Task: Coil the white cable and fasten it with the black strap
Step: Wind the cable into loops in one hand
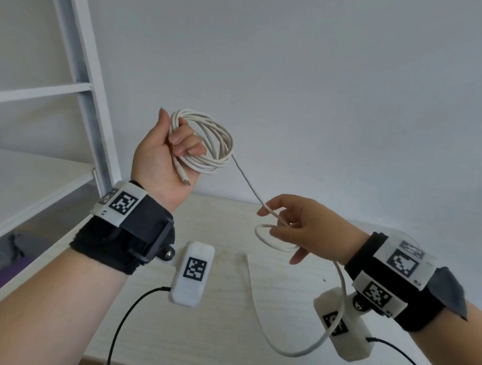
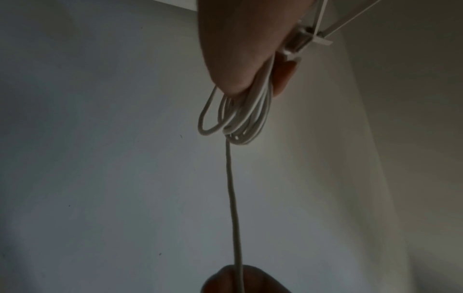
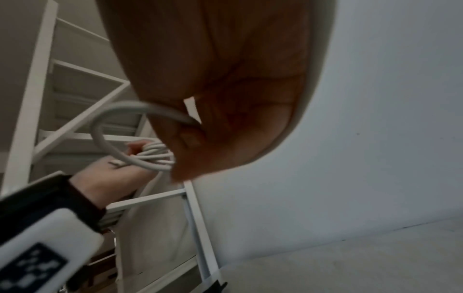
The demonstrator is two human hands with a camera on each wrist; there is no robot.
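Black wrist bands with white printed camera housings (image 1: pixel 192 272) fill the near edge of the head view. Left of centre, the raised left hand (image 1: pixel 162 155) has its fingers curled round several finished loops of the thin white cable (image 1: pixel 208 141), its metal-tipped plug end lying on the palm. From the coil one strand runs down and right to the right hand (image 1: pixel 304 228), whose thumb and forefinger pinch it while a fresh loop forms beside the fingers. Beyond, the slack drops past the right wrist and trails across the pale wooden tabletop (image 1: pixel 225 322).

Coiling looks well advanced, with a modest tail left to wind; the black strap appears in no view, so fastening remains.

Only the head view shows the trailing slack. Seen from the left wrist, the loops sit edge-on, clamped between thumb and fingers. In the right wrist view, the white metal shelf frame (image 3: pixel 192 218) shows at far left.
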